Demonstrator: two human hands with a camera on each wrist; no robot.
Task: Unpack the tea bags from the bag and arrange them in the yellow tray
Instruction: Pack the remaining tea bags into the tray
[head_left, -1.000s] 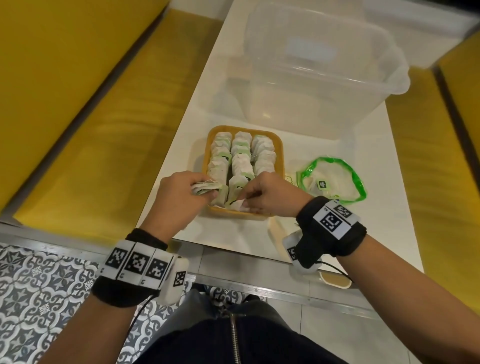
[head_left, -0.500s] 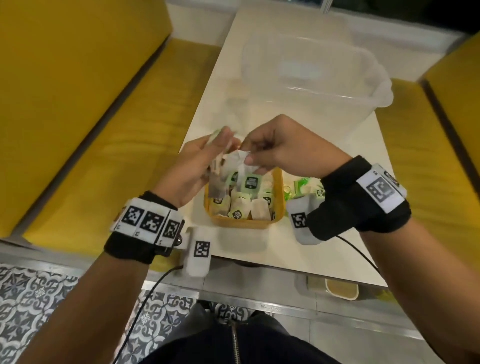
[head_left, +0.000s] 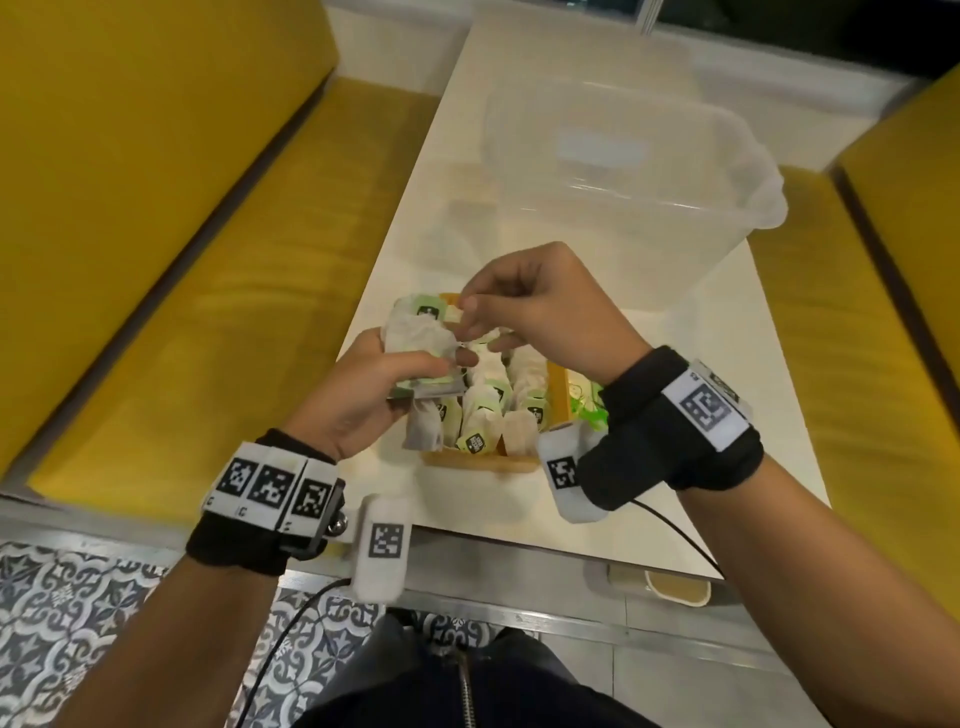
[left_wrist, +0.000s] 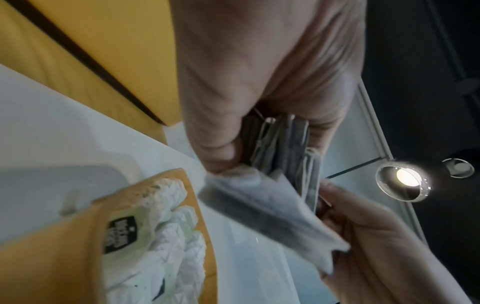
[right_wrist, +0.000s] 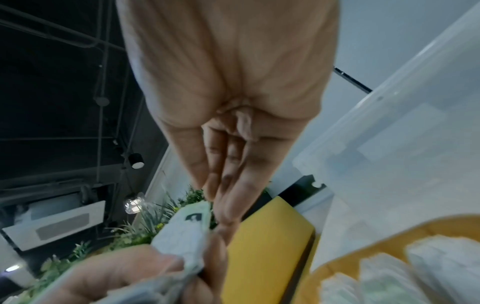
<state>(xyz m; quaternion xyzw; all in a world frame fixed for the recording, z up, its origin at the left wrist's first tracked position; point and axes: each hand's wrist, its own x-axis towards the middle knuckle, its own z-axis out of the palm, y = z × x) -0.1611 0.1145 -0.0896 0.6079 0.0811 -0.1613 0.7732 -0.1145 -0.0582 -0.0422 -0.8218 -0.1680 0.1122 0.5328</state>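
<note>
Gripping a small stack of tea bags (head_left: 421, 343) above the yellow tray (head_left: 483, 460), the left hand (head_left: 363, 400) has its thumb and fingers curled round the bundle, as the left wrist view shows edge-on. The right hand (head_left: 535, 306) is raised just beside it, fingertips pinched on the top tea bag of that stack. The two hands nearly touch over the tray's near-left part. Rows of tea bags stand upright in the tray, which sits on the white worktop (head_left: 769, 415). A green-edged bag (head_left: 587, 415) lies just right of the tray, mostly hidden by the right wrist. A clear plastic tub (head_left: 623, 171) stands farther back.
</note>
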